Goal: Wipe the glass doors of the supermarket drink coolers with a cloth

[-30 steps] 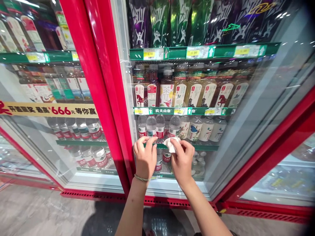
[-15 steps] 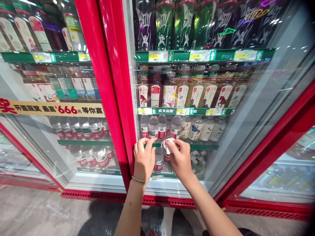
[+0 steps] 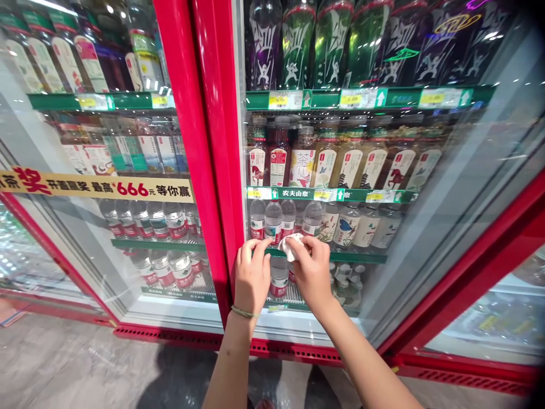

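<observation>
A crumpled white tissue [image 3: 290,247] is pinched between the thumb and fingers of my right hand [image 3: 314,270]. That hand is up against the glass door [image 3: 409,227] of a red-framed drinks cooler, in front of the lower shelves. To its left, my left hand [image 3: 252,272] is at the same glass beside the red door frame [image 3: 227,227]. Its fingers are bent but apart, with nothing in them. A thin band [image 3: 244,312] circles the left wrist. Behind the glass, water bottles with red labels [image 3: 279,281] show between my hands.
Several shelves of bottled drinks stand inside, with dark and green bottles [image 3: 293,48] on top. Green strips [image 3: 370,196] carry price tags. A second glass door on the left bears a yellow banner [image 3: 97,186]. A red vented base [image 3: 298,351] meets the grey floor [image 3: 85,363].
The whole view has shifted, so the cooler sits slightly further right in the picture. Both hands stay close together at the glass, and the tissue is still in my right hand.
</observation>
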A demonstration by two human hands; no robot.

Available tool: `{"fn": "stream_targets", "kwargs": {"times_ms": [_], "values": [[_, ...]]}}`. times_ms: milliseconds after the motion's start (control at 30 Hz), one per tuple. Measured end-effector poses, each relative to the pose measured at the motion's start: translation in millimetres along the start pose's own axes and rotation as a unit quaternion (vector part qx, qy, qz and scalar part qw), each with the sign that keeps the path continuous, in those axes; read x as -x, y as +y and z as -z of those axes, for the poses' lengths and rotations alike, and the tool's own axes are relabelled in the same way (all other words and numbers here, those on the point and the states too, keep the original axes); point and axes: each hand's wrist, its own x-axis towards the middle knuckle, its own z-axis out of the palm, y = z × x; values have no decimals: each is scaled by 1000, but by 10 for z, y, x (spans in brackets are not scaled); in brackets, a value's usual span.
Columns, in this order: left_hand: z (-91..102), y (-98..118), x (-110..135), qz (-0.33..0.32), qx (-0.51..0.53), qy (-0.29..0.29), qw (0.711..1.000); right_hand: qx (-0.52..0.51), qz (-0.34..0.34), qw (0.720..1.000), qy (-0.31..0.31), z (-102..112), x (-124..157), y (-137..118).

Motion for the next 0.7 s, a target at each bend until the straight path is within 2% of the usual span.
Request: {"fn": "stream_targets", "kwargs": {"times_ms": [100, 267, 433, 600, 700], "values": [[23, -14, -4, -3, 9, 0, 1000, 5, 60, 997, -39, -5, -13, -22], [47, -27, -4, 4, 25, -6, 1000, -2, -6, 1000, 7, -2, -61, -35], [58, -43, 9, 10, 25, -4, 1000, -8, 54, 997, -51, -49, -69, -88], [74, -59, 15, 11, 28, -1, 1000, -9, 5, 1000, -1, -96, -87, -113], [80, -63, 13, 14, 30, 5, 999, -9, 37, 999, -26, -124, -104, -156]]}}
